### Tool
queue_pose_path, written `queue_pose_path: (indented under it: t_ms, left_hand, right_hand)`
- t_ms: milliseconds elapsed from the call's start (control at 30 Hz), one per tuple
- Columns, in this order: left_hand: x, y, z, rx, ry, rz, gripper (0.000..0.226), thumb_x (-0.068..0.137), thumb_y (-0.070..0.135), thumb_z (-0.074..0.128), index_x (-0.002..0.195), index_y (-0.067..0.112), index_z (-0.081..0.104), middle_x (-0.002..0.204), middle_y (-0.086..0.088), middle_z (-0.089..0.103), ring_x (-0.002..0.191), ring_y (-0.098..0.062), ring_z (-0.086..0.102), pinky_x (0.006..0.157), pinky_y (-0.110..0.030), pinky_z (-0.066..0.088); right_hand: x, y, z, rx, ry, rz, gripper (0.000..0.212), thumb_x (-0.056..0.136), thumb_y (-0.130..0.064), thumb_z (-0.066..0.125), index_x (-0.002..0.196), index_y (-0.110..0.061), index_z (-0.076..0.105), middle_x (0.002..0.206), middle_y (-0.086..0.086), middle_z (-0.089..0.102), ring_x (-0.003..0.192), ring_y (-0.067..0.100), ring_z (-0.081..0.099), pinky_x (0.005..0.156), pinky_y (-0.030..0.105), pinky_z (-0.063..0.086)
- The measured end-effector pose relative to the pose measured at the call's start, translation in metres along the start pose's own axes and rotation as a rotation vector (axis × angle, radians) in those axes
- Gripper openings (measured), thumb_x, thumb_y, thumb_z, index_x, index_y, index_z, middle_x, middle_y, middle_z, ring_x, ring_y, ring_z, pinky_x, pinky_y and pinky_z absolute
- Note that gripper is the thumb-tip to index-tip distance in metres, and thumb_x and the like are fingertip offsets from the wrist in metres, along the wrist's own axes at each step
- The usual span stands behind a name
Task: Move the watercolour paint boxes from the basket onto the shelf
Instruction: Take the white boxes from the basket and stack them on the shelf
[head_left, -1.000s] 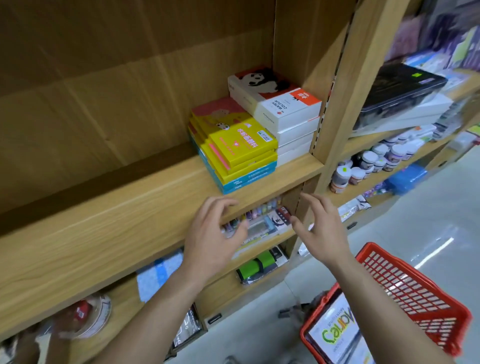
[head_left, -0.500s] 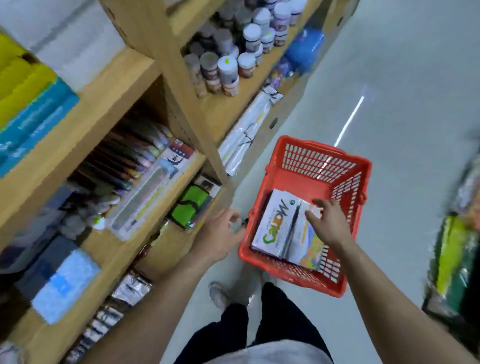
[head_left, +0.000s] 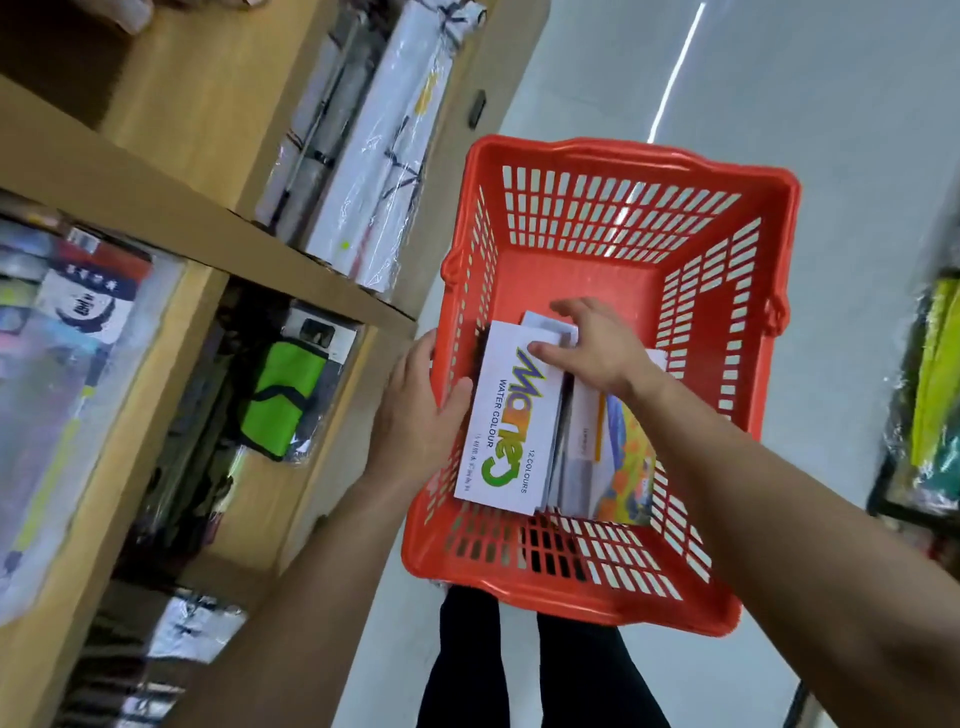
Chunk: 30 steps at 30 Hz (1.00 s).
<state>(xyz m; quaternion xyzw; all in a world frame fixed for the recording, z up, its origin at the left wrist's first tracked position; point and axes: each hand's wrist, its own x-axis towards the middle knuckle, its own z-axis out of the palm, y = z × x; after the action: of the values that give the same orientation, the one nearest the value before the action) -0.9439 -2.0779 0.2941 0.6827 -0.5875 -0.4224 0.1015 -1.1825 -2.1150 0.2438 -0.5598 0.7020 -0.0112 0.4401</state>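
Beside wooden shelving (head_left: 156, 208), red basket (head_left: 623, 150) (pale floor (head_left: 841, 104))

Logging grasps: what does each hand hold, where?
Right hand grips the white cardboard watercolour box at its far end; left hand grips the red plastic basket, left wall.

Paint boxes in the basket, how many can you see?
3 at least: a white box by the left wall of the basket, right hand on its far end; a pale box beside it; a colourful box rightmost. More may be hidden.

Head-worn wide-angle view looks steeply down, close over the red basket (head_left: 623, 150) beside wooden shelving (head_left: 182, 218).
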Motion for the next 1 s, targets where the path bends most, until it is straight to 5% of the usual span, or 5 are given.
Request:
queue_pose_path:
  t_ms: [133,333,567,767,1000]
  left_hand:
    - [0.006,-0.017,0.019,-0.023,0.053,-0.047,0.048,0.096,0.047,0.046,0.143,0.036,0.040,0.133,0.003,0.062,0.116,-0.018,0.063,0.097,-0.043,0.053]
    - [0.011,-0.022,0.022,-0.032,0.090,-0.053,0.036,0.097,0.040,0.050,0.132,0.032,0.051,0.118,0.007,0.066,0.103,-0.012,0.065,0.087,-0.035,0.053]
    - [0.010,-0.020,0.022,-0.064,0.074,-0.086,0.037,0.091,0.047,0.055,0.126,0.036,0.053,0.112,0.011,0.067,0.097,-0.007,0.068,0.081,-0.037,0.059]
    - [0.010,-0.016,0.021,-0.063,0.076,-0.092,0.034,0.091,0.044,0.056,0.123,0.032,0.056,0.110,0.009,0.068,0.096,-0.011,0.069,0.081,-0.044,0.060]
    - [0.010,-0.018,0.022,-0.052,0.078,-0.078,0.035,0.091,0.048,0.055,0.121,0.029,0.057,0.108,0.010,0.067,0.095,-0.008,0.068,0.076,-0.031,0.058]
  right_hand:
    - [0.035,0.010,0.026,-0.029,-0.118,-0.011,0.080,0.082,-0.069,0.069,0.144,-0.019,0.057,0.139,0.007,0.065,0.124,0.029,0.064,0.102,0.041,0.050]
    - [0.057,0.018,0.032,-0.044,-0.198,0.010,0.080,0.056,-0.091,0.047,0.110,-0.037,0.070,0.093,-0.013,0.073,0.103,0.024,0.072,0.068,0.027,0.045]
    - [0.059,0.025,0.034,-0.015,-0.153,-0.041,0.085,0.057,-0.089,0.052,0.120,-0.035,0.072,0.108,-0.010,0.079,0.101,0.020,0.073,0.087,0.036,0.054]
    - [0.057,0.022,0.031,-0.024,-0.179,-0.057,0.079,0.055,-0.086,0.056,0.114,-0.034,0.067,0.095,-0.016,0.067,0.095,0.019,0.068,0.081,0.035,0.052]
    - [0.063,0.028,0.031,-0.021,-0.213,-0.067,0.089,0.050,-0.087,0.055,0.120,-0.032,0.063,0.098,-0.018,0.051,0.097,0.019,0.060,0.085,0.035,0.047]
